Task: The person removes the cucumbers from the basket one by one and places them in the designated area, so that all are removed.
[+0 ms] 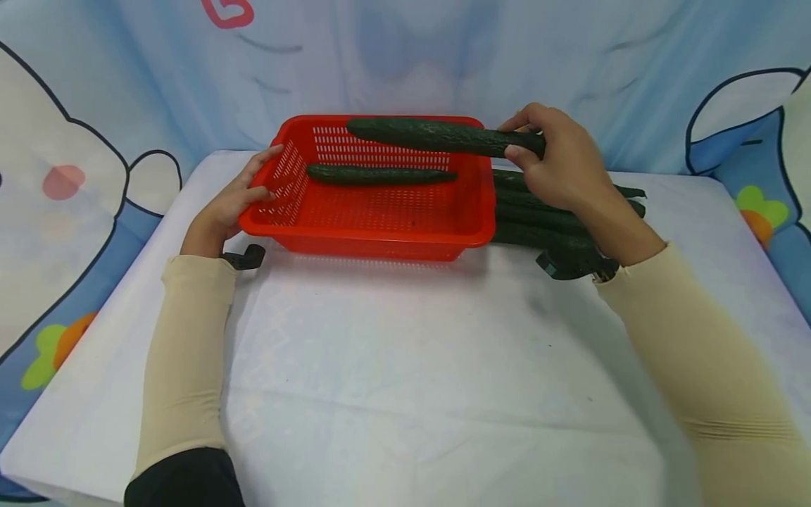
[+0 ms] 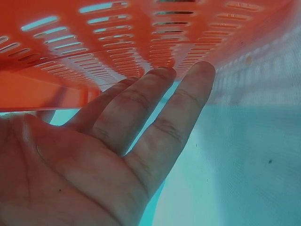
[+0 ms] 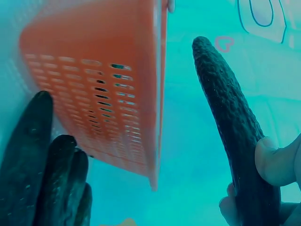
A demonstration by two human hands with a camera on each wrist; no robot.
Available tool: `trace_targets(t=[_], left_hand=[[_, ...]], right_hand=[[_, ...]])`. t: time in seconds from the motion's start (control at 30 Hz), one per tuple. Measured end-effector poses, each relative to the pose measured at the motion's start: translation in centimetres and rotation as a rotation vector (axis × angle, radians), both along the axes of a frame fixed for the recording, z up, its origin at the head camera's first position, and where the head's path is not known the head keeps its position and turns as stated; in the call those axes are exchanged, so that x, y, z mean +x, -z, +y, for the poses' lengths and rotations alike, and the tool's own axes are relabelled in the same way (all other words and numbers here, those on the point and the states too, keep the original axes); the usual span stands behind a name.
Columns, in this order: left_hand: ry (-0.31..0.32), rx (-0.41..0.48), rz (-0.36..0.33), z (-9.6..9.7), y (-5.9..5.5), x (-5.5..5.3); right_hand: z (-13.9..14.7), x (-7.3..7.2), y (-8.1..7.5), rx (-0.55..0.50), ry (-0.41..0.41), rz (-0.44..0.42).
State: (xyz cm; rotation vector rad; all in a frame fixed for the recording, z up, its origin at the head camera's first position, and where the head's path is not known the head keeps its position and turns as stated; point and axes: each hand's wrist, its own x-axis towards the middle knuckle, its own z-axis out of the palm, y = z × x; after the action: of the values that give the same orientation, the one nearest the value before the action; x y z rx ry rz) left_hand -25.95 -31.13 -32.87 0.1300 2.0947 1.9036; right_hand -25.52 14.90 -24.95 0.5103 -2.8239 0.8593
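My right hand (image 1: 564, 158) grips a dark green cucumber (image 1: 424, 135) near one end, thumb on one side and fingers on the other. Its far end reaches left over the back of a red perforated plastic basket (image 1: 374, 245). Inside the basket another cucumber (image 1: 380, 175) lies lengthwise. At the basket's left end, my left hand (image 1: 228, 204) holds the rim, with the thumb over it and the fingers (image 2: 171, 117) extended along the outside of the slotted wall. Several more cucumbers (image 3: 23, 160) lie side by side just right of the basket, partly behind my right hand in the head view.
A white cloth (image 1: 412, 366) covers the table under the basket. Behind it hangs a light blue printed curtain (image 1: 538, 56) with cartoon figures. A dark wrist device (image 1: 247, 257) sits on my left wrist, and a similar one (image 1: 573, 264) on the right.
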Motion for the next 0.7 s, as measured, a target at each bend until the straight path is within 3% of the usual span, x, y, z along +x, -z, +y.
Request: trace_targets(t=[0.5,0.7], left_hand=[[-0.003,0.014,-0.007,-0.7,0.0,0.0],[-0.002,0.018,-0.002,-0.9,-0.1,0.2]], right_hand=[[4.8,5.3,2.1,-0.041,0.025,0.035],[7.2,6.7,2.8,-0.018,0.032,0.037]])
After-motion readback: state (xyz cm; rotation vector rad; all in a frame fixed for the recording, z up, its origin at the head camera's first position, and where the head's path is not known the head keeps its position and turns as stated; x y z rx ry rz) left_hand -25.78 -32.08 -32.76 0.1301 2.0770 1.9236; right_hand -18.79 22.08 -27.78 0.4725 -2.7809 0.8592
